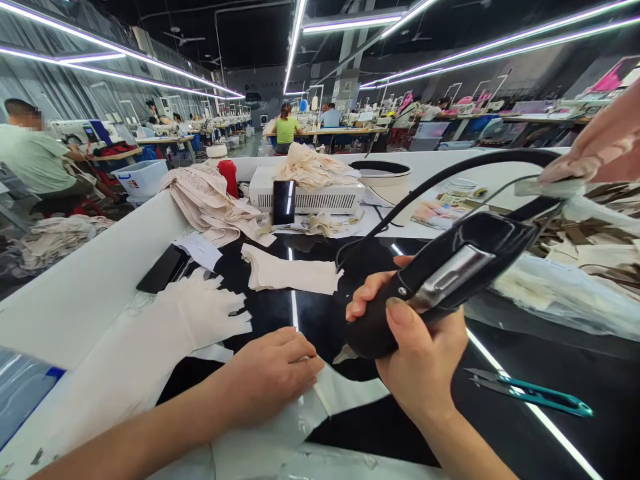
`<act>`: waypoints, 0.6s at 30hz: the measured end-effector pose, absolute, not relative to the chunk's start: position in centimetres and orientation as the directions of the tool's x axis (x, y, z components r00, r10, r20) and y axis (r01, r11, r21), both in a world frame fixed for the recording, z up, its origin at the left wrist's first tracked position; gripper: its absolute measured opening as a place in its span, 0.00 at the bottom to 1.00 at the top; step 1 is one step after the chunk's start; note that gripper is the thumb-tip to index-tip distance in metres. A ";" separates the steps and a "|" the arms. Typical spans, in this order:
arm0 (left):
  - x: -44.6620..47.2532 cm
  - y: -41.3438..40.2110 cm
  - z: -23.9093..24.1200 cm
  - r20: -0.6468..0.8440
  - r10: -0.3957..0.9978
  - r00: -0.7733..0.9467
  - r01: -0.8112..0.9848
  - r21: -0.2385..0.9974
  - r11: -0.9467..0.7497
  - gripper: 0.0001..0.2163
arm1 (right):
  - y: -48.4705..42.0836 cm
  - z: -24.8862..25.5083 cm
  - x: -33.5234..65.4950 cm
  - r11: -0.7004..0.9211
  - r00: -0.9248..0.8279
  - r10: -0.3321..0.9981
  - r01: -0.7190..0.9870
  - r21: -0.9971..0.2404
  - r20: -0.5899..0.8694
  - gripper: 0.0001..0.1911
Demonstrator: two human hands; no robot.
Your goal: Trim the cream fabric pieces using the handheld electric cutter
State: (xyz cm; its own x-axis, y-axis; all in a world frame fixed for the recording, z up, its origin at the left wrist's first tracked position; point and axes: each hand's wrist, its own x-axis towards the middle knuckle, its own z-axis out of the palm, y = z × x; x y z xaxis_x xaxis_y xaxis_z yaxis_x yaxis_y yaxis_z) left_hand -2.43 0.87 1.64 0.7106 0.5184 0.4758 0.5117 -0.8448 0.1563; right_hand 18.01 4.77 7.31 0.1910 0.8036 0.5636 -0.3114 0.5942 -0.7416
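My right hand (425, 353) is wrapped around a black corded handheld tool (445, 267) with a shiny metal lever along its side. It is held up above the glossy black tabletop, its rounded end low and to the left. My left hand (273, 367) rests on the table, fingers curled together at the edge of a pale fabric piece (345, 393). Left of that hand lies a stack of cream fabric pieces (200, 310) with notched edges. Ahead is a small folded cream stack (295, 270). Teal thread snips (540, 393) lie to the right.
Another person's hand (595, 147) reaches in at the upper right, by the tool's cord (460, 157). Behind stand a white vented box (320, 199), a phone (283, 202), a red bottle (227, 178) and a round container (383, 177). A plastic bag (570, 293) lies right.
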 end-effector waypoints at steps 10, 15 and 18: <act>-2.4 0.1 0.6 0.441 0.571 0.692 0.541 0.207 -0.815 0.05 | 4.9 7.0 17.3 0.593 0.179 0.804 -0.289 -0.751 0.566 0.23; -2.3 0.0 0.3 0.450 0.561 0.695 0.554 0.161 -0.817 0.09 | 4.8 6.8 16.8 0.604 0.170 0.796 -0.298 -0.739 0.581 0.22; -2.2 -0.1 0.3 0.438 0.562 0.701 0.567 0.135 -0.812 0.10 | 4.7 6.6 16.7 0.608 0.161 0.793 -0.281 -0.743 0.588 0.21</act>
